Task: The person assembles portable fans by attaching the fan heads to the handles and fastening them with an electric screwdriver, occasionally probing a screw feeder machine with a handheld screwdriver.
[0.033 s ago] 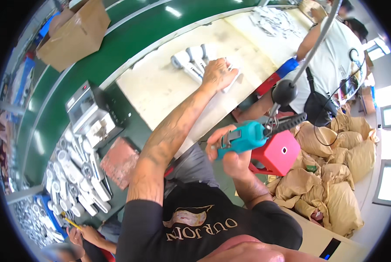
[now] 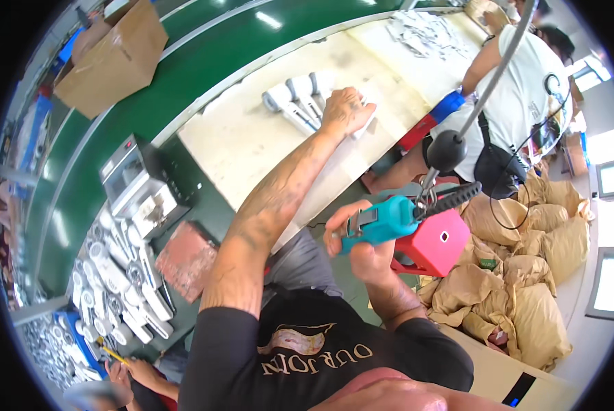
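On the cream-topped workbench [image 2: 228,140], my left hand [image 2: 346,111] is closed over a white plastic part [image 2: 366,127], most of it hidden under the palm and fingers. Just left of that hand, several white long-handled parts [image 2: 294,113] with rounded grey-white heads lie side by side. My right hand [image 2: 365,257] grips a teal power screwdriver [image 2: 382,220] in front of my chest, off the bench's near edge. The tool hangs from a rod with a black ball [image 2: 446,151] and a coiled black cord [image 2: 457,196]. Its working tip is not visible.
At left, many white parts [image 2: 118,288] lie piled beside a grey metal machine [image 2: 139,181] and a reddish block [image 2: 187,260]. A pink-red stool [image 2: 433,243] and brown sacks [image 2: 505,274] are at right. A co-worker [image 2: 526,103] stands at the bench's far right.
The view has shifted slightly. My left hand sits a little farther right of the row of parts; my right hand keeps hold of the screwdriver.
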Motion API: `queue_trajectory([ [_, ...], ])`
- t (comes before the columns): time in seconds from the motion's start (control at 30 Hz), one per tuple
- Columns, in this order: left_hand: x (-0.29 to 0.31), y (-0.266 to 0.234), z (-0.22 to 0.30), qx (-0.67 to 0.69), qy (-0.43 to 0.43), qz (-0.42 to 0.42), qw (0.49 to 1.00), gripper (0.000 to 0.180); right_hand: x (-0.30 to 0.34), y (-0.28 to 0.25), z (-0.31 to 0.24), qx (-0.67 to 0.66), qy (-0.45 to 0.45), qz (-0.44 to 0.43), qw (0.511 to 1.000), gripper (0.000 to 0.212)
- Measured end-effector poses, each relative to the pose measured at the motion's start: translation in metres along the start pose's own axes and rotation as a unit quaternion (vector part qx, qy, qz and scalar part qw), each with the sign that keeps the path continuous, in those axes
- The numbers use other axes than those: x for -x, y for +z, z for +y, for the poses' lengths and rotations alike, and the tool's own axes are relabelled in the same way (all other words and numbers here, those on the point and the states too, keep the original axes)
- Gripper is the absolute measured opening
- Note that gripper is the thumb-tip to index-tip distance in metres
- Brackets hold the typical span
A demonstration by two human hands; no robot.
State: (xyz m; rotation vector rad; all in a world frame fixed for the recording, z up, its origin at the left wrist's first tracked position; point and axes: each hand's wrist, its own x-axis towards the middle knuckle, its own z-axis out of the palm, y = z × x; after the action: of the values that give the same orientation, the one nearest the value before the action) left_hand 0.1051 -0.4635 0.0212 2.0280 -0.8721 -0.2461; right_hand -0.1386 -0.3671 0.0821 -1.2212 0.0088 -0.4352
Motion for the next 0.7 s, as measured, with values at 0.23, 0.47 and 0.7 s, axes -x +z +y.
queue_trajectory([
  [0.23,-0.01,0.021,0.001,-0.049,0.199,0.227,0.952,0.039,-0.02,-0.039,-0.022,0.051,-0.007,0.062,0.997,0.081],
  [0.47,0.057,-0.029,-0.043,-0.256,0.014,0.104,0.961,0.08,-0.039,-0.044,-0.006,-0.047,0.013,-0.049,0.998,0.064],
  [0.7,0.053,-0.003,-0.009,-0.342,-0.036,-0.031,0.938,0.086,-0.016,-0.031,-0.006,0.068,0.042,-0.037,0.996,0.074],
])
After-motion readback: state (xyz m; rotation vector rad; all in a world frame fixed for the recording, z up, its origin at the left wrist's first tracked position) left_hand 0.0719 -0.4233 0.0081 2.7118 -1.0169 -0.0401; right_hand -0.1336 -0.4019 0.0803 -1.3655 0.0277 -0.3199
